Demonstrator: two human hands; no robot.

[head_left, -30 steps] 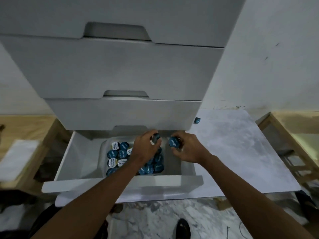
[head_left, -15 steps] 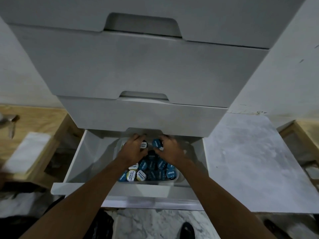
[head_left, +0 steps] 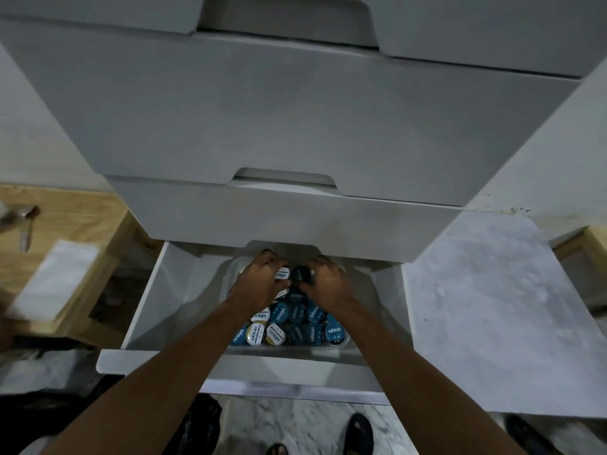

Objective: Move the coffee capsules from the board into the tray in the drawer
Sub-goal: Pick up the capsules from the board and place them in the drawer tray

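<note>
The bottom drawer (head_left: pixel 157 310) stands pulled out, and a pale tray (head_left: pixel 230 280) inside it holds several blue and white coffee capsules (head_left: pixel 295 323). Both my hands reach over the far end of the tray. My left hand (head_left: pixel 259 284) grips a white-lidded capsule (head_left: pixel 281 274). My right hand (head_left: pixel 325 284) grips a dark blue capsule (head_left: pixel 300 274). The two held capsules sit side by side just above the pile. The grey marbled board (head_left: pixel 486 307) lies to the right of the drawer, and I see no capsule on it.
Closed white drawers (head_left: pixel 279 119) overhang the far part of the open drawer. A wooden stool with a white pad (head_left: pixel 56 284) stands at the left, another wooden frame (head_left: pixel 588 254) at the far right. My feet (head_left: pixel 358 435) are on the marbled floor below.
My view has shifted left and closer to the drawer. Both hands have moved with their capsules from the tray's right side to its far end, under the drawer above.
</note>
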